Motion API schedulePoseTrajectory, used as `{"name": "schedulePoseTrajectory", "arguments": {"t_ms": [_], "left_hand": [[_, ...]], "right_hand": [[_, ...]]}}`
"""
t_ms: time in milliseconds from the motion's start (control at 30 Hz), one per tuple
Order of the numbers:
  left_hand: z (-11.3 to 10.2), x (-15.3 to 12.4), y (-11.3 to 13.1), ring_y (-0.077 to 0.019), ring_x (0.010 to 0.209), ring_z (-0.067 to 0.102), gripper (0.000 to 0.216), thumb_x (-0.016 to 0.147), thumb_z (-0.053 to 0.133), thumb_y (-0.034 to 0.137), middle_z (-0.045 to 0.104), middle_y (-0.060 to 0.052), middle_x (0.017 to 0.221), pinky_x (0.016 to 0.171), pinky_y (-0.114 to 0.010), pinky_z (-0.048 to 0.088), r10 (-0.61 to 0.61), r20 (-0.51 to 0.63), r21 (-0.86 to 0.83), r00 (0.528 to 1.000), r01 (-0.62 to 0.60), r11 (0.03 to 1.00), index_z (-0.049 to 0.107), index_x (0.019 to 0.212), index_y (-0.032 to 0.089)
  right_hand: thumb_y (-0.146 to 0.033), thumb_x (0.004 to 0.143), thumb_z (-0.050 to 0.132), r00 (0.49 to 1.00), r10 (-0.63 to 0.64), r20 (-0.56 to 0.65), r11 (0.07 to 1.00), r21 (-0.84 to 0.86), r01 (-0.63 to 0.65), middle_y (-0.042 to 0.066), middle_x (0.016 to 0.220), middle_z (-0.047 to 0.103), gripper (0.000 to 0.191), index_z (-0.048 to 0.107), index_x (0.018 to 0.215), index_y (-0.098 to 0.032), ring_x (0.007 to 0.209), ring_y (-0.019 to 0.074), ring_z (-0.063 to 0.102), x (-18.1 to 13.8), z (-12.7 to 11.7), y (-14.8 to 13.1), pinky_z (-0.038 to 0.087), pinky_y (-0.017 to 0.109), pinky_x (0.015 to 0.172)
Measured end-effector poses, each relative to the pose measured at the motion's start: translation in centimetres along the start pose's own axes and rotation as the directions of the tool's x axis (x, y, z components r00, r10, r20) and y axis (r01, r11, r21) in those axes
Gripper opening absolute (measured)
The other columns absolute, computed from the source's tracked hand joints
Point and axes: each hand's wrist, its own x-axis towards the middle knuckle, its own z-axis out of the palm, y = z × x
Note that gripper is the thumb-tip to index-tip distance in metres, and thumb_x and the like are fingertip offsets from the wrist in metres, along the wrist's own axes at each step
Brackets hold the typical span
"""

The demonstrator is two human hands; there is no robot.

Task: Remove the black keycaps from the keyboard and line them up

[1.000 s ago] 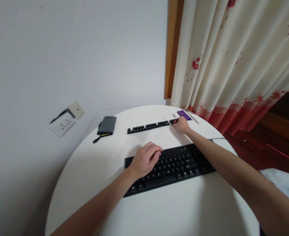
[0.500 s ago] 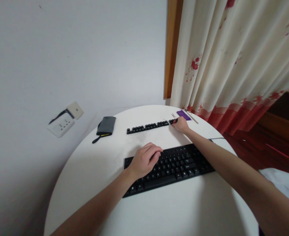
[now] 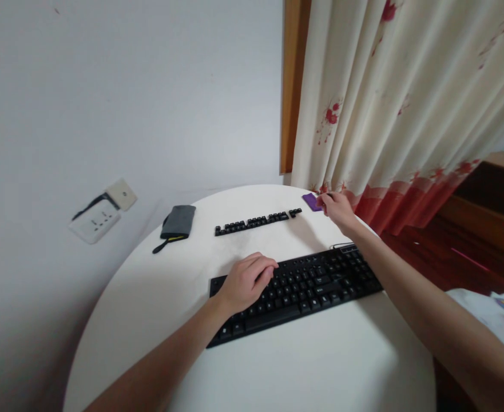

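Note:
My left hand (image 3: 246, 281) rests on the left part of a black keyboard (image 3: 292, 312), its fingers curled together with the thumb alongside. Whatever lies under those fingers is hidden. My right hand (image 3: 336, 209) is raised at the far right of the table, its fingers pinched on a small dark piece that looks like a keycap (image 3: 329, 195). A row of loose black keycaps (image 3: 252, 223) lies behind the keyboard. Just left of the right fingertips is a purple cloth or packet (image 3: 312, 201).
A grey pouch (image 3: 178, 221) with a black strap lies at the back left of the round white table (image 3: 118, 320). A wall socket (image 3: 95, 220) is at left. Patterned curtains (image 3: 389, 114) hang behind the right side. The keyboard cable (image 3: 341, 245) lies at the keyboard's far right.
My right hand has left the right end of the keycap row and moved right and up, past the purple item. My left hand stays on the keyboard. The view has shifted slightly.

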Motion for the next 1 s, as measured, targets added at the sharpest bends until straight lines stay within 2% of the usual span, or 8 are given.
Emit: {"name": "schedulePoseTrajectory", "arguments": {"t_ms": [33, 100, 167, 233, 333, 433, 567, 1000], "left_hand": [[0.0, 0.0, -0.1, -0.0168, 0.078, 0.063, 0.019, 0.098, 0.044, 0.017, 0.068, -0.005, 0.083, 0.071, -0.030, 0.051, -0.002, 0.004, 0.001, 1.000, 0.002, 1.000, 0.063, 0.100, 0.018], [0.1, -0.1, -0.3, -0.0167, 0.078, 0.062, 0.019, 0.098, 0.045, 0.017, 0.068, -0.005, 0.082, 0.072, -0.030, 0.051, -0.006, 0.013, 0.001, 1.000, 0.006, 1.000, 0.063, 0.100, 0.017], [0.2, -0.2, -0.5, -0.0163, 0.077, 0.062, 0.019, 0.098, 0.045, 0.017, 0.067, -0.004, 0.081, 0.073, -0.030, 0.050, -0.012, 0.019, -0.003, 1.000, 0.012, 1.000, 0.063, 0.101, 0.018], [0.2, -0.3, -0.6, -0.0159, 0.077, 0.062, 0.019, 0.098, 0.045, 0.017, 0.066, -0.004, 0.081, 0.073, -0.029, 0.050, -0.015, 0.026, -0.005, 1.000, 0.016, 1.000, 0.063, 0.102, 0.018], [0.2, -0.2, -0.5, -0.0159, 0.078, 0.062, 0.018, 0.098, 0.045, 0.017, 0.067, -0.004, 0.082, 0.073, -0.029, 0.050, -0.019, 0.025, 0.011, 0.999, 0.019, 1.000, 0.063, 0.100, 0.018], [0.2, -0.1, -0.4, -0.0156, 0.076, 0.062, 0.018, 0.098, 0.045, 0.017, 0.067, -0.004, 0.081, 0.071, -0.028, 0.050, -0.018, 0.017, 0.029, 1.000, 0.018, 0.999, 0.063, 0.099, 0.017], [0.2, -0.1, -0.5, -0.0147, 0.074, 0.061, 0.018, 0.098, 0.045, 0.017, 0.065, -0.002, 0.078, 0.070, -0.028, 0.049, -0.012, 0.021, 0.030, 1.000, 0.011, 0.999, 0.063, 0.099, 0.017], [0.2, -0.1, -0.6, -0.0145, 0.075, 0.061, 0.018, 0.098, 0.046, 0.016, 0.065, -0.003, 0.080, 0.071, -0.027, 0.048, -0.027, 0.051, 0.025, 0.998, 0.025, 0.999, 0.064, 0.095, 0.017]], "right_hand": [[-0.033, 0.096, 0.035, 1.000, -0.013, -0.013, 0.999, 0.040, 0.013, 0.010, 0.086, 0.071, 0.040, 0.069, 0.095, -0.011, 0.066, 0.0146, 0.061, -0.7, -1.2, 0.2, 0.048, 0.024, 0.062], [-0.040, 0.096, 0.039, 0.995, -0.081, -0.055, 0.967, 0.236, 0.092, 0.010, 0.089, 0.069, 0.041, 0.069, 0.095, -0.012, 0.073, 0.0158, 0.061, -2.6, -3.4, 0.8, 0.049, 0.024, 0.065], [-0.045, 0.094, 0.044, 0.985, -0.146, -0.088, 0.953, 0.254, 0.164, 0.007, 0.088, 0.066, 0.041, 0.072, 0.097, -0.015, 0.079, 0.0165, 0.060, -4.8, -4.9, 1.3, 0.048, 0.024, 0.069], [-0.048, 0.096, 0.042, 0.984, -0.161, -0.080, 0.966, 0.191, 0.174, 0.004, 0.079, 0.062, 0.044, 0.072, 0.101, -0.017, 0.073, 0.0163, 0.057, -6.9, -5.6, 1.7, 0.045, 0.025, 0.066], [-0.047, 0.097, 0.041, 0.985, -0.171, 0.021, 0.978, 0.128, 0.167, 0.000, 0.065, 0.054, 0.043, 0.070, 0.109, -0.017, 0.058, 0.0148, 0.050, -9.3, -5.7, 1.9, 0.040, 0.025, 0.056], [-0.042, 0.095, 0.046, 0.967, -0.235, 0.100, 0.970, 0.080, 0.228, 0.000, 0.066, 0.059, 0.035, 0.070, 0.101, -0.017, 0.059, 0.0152, 0.052, -10.4, -5.3, 1.9, 0.041, 0.026, 0.059], [-0.036, 0.094, 0.048, 0.956, -0.280, 0.083, 0.960, 0.002, 0.281, 0.004, 0.074, 0.067, 0.028, 0.066, 0.081, -0.018, 0.071, 0.0184, 0.060, -10.8, -5.0, 1.8, 0.044, 0.027, 0.071], [-0.028, 0.091, 0.048, 0.924, -0.347, 0.163, 0.928, -0.084, 0.363, 0.001, 0.057, 0.055, 0.031, 0.050, 0.061, -0.020, 0.057, 0.0156, 0.051, -11.3, -4.7, 1.8, 0.036, 0.028, 0.060]]}}
